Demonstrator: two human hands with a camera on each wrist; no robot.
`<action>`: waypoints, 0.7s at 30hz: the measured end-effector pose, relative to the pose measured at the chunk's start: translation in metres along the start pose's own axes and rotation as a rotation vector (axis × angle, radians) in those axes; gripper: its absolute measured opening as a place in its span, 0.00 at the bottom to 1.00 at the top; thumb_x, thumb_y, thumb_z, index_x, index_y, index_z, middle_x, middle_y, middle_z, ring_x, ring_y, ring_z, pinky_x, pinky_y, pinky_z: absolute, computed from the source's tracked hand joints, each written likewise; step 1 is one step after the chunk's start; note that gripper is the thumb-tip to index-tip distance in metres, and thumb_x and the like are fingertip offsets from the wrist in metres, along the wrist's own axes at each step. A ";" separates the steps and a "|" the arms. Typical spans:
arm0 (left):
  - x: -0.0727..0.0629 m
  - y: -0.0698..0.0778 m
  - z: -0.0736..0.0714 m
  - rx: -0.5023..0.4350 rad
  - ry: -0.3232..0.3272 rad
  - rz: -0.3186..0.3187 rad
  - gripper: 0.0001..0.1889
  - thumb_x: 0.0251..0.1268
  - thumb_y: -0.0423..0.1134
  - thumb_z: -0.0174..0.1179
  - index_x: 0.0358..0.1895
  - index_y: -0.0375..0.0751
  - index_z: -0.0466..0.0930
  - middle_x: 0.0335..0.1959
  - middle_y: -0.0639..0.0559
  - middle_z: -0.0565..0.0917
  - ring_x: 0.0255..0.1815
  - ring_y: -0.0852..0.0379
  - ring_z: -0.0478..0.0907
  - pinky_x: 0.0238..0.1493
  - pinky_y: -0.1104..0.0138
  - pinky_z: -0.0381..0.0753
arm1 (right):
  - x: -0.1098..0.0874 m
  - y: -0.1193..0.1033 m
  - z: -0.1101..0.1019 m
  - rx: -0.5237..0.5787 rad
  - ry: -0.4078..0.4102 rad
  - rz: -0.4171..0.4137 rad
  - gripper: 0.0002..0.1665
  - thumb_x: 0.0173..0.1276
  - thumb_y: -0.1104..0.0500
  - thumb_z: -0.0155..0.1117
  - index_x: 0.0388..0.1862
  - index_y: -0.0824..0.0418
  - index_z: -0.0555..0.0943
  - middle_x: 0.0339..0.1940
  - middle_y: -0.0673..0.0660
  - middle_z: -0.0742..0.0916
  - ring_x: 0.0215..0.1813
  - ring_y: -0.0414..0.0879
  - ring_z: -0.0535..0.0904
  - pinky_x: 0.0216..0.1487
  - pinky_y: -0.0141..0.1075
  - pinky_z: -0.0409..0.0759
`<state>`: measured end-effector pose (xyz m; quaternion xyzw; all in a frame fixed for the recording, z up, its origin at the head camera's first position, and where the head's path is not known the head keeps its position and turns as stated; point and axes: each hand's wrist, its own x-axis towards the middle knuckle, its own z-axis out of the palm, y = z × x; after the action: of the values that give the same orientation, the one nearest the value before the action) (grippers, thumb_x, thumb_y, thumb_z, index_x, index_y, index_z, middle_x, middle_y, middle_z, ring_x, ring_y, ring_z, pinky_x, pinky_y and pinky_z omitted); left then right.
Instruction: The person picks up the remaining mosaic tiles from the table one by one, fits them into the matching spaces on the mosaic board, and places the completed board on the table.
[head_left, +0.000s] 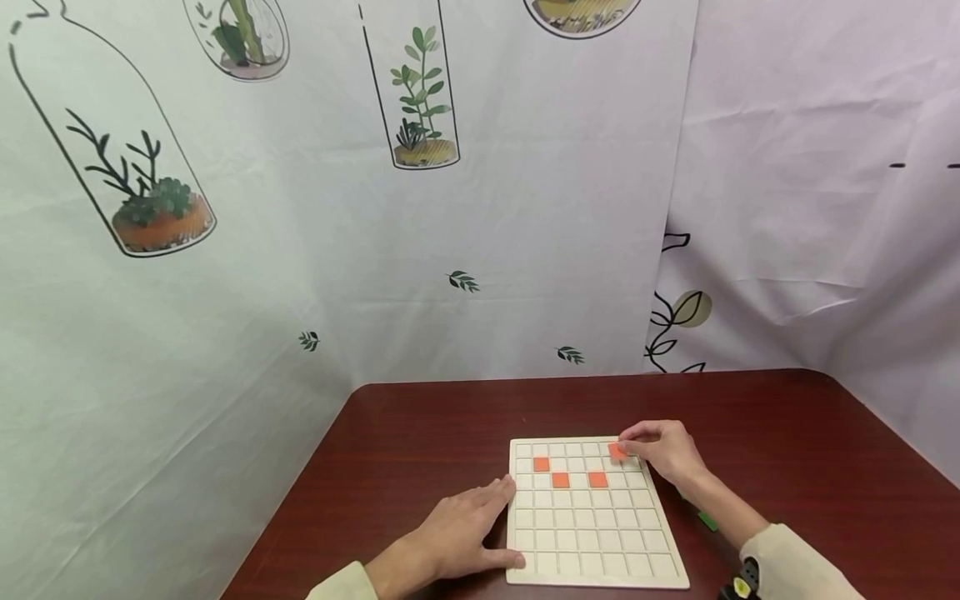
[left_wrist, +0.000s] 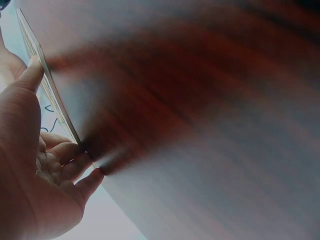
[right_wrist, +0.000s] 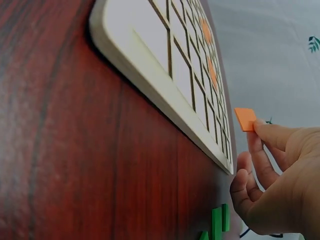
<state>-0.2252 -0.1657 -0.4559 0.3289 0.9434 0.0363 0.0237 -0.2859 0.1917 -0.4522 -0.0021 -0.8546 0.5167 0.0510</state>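
Note:
A pale gridded board (head_left: 592, 542) lies on the table, with three orange square tiles set in its upper cells, one of them a left tile (head_left: 541, 464). Along the board's left edge rests my left hand (head_left: 467, 529), its fingers extended and its thumb touching the lower left corner. My right hand (head_left: 667, 450) pinches another orange tile (right_wrist: 245, 119) between thumb and fingers over the far right corner of the board. In the right wrist view that tile is tilted and apart from the grid.
Several green pieces (right_wrist: 216, 223) lie on the dark red table (head_left: 427, 433) to the right of the board, partly hidden by my right forearm. A white cloth (head_left: 510, 208) printed with plants in jars hangs behind the table. A dark wrist device (head_left: 741, 583) shows by my right sleeve.

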 end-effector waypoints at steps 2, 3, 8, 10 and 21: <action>0.000 -0.001 0.000 0.001 0.002 -0.001 0.55 0.66 0.81 0.52 0.85 0.44 0.59 0.83 0.50 0.64 0.80 0.53 0.67 0.68 0.51 0.78 | -0.001 0.000 0.001 0.012 -0.006 -0.010 0.06 0.68 0.59 0.79 0.39 0.62 0.92 0.37 0.54 0.92 0.40 0.48 0.82 0.35 0.39 0.77; 0.000 -0.001 0.001 0.002 0.003 0.000 0.55 0.66 0.81 0.52 0.85 0.44 0.59 0.83 0.50 0.64 0.80 0.53 0.67 0.68 0.51 0.78 | -0.001 0.001 0.002 0.020 -0.007 -0.009 0.06 0.68 0.60 0.79 0.38 0.62 0.92 0.36 0.53 0.92 0.38 0.49 0.81 0.33 0.39 0.76; 0.001 -0.001 0.002 0.011 0.009 0.002 0.55 0.67 0.81 0.52 0.85 0.43 0.60 0.83 0.50 0.64 0.80 0.53 0.67 0.68 0.52 0.78 | -0.002 0.002 0.006 0.026 -0.008 -0.006 0.05 0.67 0.60 0.79 0.37 0.62 0.92 0.32 0.52 0.91 0.34 0.49 0.80 0.30 0.38 0.75; 0.001 -0.001 0.002 0.011 0.008 -0.001 0.55 0.67 0.81 0.52 0.85 0.44 0.60 0.83 0.50 0.64 0.80 0.53 0.67 0.68 0.52 0.78 | -0.002 0.002 0.007 0.017 -0.002 -0.010 0.06 0.66 0.60 0.80 0.37 0.62 0.91 0.32 0.52 0.91 0.35 0.48 0.80 0.31 0.38 0.76; 0.000 0.002 -0.001 0.005 0.000 0.003 0.55 0.66 0.80 0.53 0.85 0.44 0.60 0.84 0.49 0.64 0.80 0.54 0.67 0.69 0.53 0.77 | -0.001 0.003 0.012 -0.102 0.036 -0.047 0.05 0.62 0.62 0.83 0.32 0.59 0.91 0.28 0.51 0.90 0.34 0.45 0.80 0.35 0.37 0.74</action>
<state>-0.2242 -0.1644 -0.4549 0.3304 0.9429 0.0342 0.0228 -0.2862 0.1826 -0.4600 0.0061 -0.8785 0.4711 0.0785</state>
